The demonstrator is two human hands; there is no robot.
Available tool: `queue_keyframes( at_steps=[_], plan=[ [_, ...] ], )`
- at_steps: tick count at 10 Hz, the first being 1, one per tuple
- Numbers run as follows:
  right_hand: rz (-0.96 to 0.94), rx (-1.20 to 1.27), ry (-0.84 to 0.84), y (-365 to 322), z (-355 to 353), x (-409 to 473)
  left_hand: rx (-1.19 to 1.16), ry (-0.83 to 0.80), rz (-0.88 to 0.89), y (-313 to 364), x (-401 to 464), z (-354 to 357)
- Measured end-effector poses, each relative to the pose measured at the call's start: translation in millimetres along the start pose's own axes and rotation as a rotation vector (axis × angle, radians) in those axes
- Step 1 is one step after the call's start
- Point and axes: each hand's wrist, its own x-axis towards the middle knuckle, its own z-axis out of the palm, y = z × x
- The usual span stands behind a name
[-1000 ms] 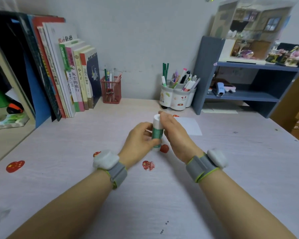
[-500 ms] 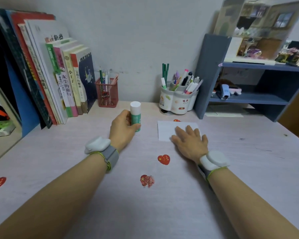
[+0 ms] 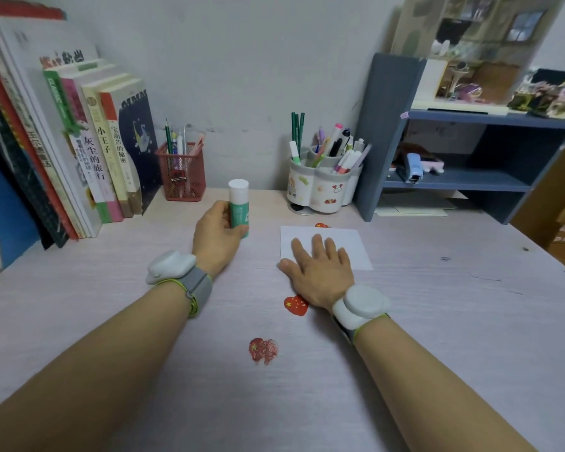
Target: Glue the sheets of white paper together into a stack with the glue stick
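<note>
- The left hand [image 3: 216, 233] is gripping a green plastic glue stick with a white cap [image 3: 239, 207], fingers and thumb curling round its lower barrel; the stick is standing upright, its base at or just above the pale wood-grain desk [image 3: 437, 321], with the cap on.
- The right hand [image 3: 320, 265] is lying flat, fingers straight and spread, pressing down on the white paper sheets [image 3: 349, 239], which are lying on the desk to the right of the glue stick and in front of a white flower-shaped pen pot [image 3: 323, 187]. It is holding nothing.
- How many sheets are lying there I cannot tell; only one white rectangle is showing.
- Judging by the look, the paper is going to be light, thin and floppy, sliding easily on the smooth desk, so a flat palm near one edge is probably the best way to be pinning it while glue is going on.
- Lifting a sheet likely means pinching a free corner, the far right one being uncovered.
- The glue stick is looking rigid, light and smooth; taking it round the green barrel is leaving the cap free for pulling off, which is not yet done.
- A red mesh pencil cup [image 3: 181, 172] is standing just behind the left hand, and red heart stickers [image 3: 296, 305] are dotting the desk near the right wrist.
</note>
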Motion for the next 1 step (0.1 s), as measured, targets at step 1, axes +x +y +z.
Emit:
queue_keyframes(
  at_steps=[1],
  plan=[
    [-0.004, 0.009, -0.005, 0.2, -2.7, 0.9, -0.021, -0.035, -0.018, 4.8, -3.8, -2.0]
  ],
)
